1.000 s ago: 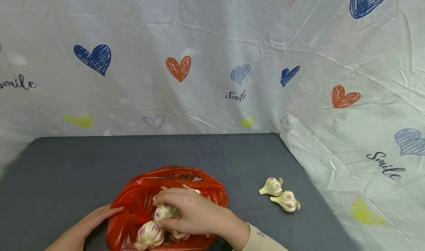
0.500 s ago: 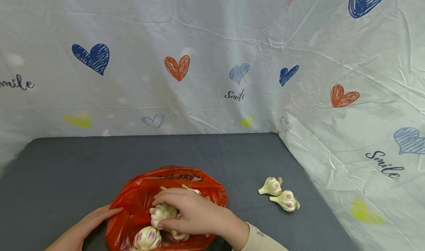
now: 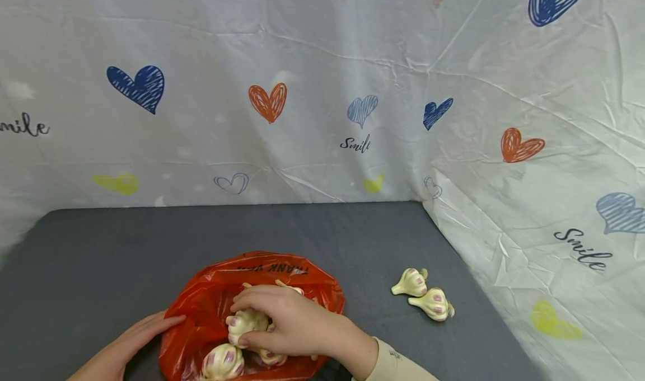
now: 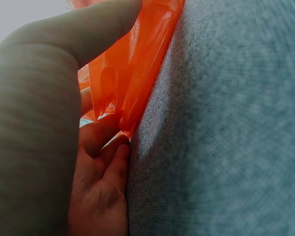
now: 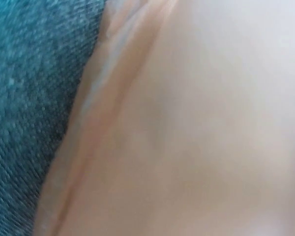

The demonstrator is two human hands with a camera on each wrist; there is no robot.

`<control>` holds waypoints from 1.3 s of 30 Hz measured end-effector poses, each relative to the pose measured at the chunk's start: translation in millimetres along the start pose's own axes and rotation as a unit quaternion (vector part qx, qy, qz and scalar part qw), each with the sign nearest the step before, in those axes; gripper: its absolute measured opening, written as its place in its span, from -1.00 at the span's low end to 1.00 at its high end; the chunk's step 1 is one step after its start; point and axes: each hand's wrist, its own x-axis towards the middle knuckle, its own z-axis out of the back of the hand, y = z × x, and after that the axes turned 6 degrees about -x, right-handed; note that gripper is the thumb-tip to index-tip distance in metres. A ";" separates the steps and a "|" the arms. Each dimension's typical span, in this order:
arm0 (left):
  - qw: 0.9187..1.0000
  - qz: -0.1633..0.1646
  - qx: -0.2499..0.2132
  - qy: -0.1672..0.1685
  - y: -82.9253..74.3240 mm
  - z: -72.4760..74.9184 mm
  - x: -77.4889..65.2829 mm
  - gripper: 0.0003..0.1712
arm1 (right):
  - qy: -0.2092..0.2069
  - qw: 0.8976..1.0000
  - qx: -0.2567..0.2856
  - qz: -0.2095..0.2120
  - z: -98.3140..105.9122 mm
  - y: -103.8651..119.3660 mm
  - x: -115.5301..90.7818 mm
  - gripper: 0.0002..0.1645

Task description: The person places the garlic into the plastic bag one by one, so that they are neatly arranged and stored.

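A red plastic bag (image 3: 201,297) printed with black letters lies with its mouth open on the dark grey table. My left hand (image 3: 143,336) holds the bag's left side, thumb and fingers on the plastic; the left wrist view shows its curled fingers (image 4: 101,135) by the bag's lower edge. Inside the bag my right hand (image 3: 287,322) grips a garlic bulb (image 3: 247,326), thumb on the near side and fingers over the top. Another garlic bulb (image 3: 223,361) lies just below it, and more bulbs are partly hidden under the hand. Blurred skin fills most of the right wrist view.
Two garlic bulbs lie side by side on the table right of the bag, a far one (image 3: 410,282) and a nearer one (image 3: 433,305). A white sheet (image 3: 312,62) printed with hearts hangs behind the table (image 3: 126,258) and along its right edge.
The gripped garlic bulb has shifted slightly left and turned under my right hand. The bulb below it has slid a little down and left. My left hand has stayed on the bag.
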 end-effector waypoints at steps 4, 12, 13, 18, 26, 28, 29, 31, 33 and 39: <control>1.000 0.002 0.000 -0.002 0.6 -0.4 -0.2 0.18 | 0.000 1.000 0.004 -0.005 1.0 1.3 -0.5 -0.52; 1.000 -0.008 0.003 -0.007 -1.4 0.0 0.2 0.18 | -0.015 1.000 0.007 -0.004 2.9 3.5 -2.1 -0.52; 1.000 -0.005 0.002 -0.006 -1.6 0.0 0.1 0.18 | -0.021 1.000 0.006 -0.001 3.3 3.7 -2.3 -0.52; 1.000 -0.001 0.000 -0.006 -1.6 -0.5 -0.2 0.18 | -0.046 0.999 0.021 0.006 6.2 4.6 -5.0 -0.50; 1.000 -0.028 0.006 -0.009 1.1 -0.6 -0.2 0.18 | -0.076 0.997 0.005 0.024 10.4 1.1 -8.0 -0.54; 1.000 -0.030 0.005 -0.008 1.7 -0.5 -0.3 0.18 | -0.084 0.996 0.009 0.028 11.5 0.8 -9.2 -0.54; 1.000 -0.029 0.005 -0.009 1.6 -0.5 -0.2 0.18 | -0.086 0.996 0.017 0.027 12.1 1.0 -9.9 -0.54; 1.000 -0.028 0.004 -0.007 1.4 -0.6 -0.3 0.18 | -0.090 0.995 0.035 0.023 13.2 1.1 -11.9 -0.54; 1.000 -0.026 0.002 -0.006 1.0 -0.5 -0.2 0.18 | -0.093 0.995 0.039 0.019 15.0 1.1 -13.8 -0.55; 1.000 -0.021 0.000 -0.003 -0.2 -0.4 0.5 0.18 | -0.099 0.994 0.049 0.000 20.0 0.2 -19.4 -0.56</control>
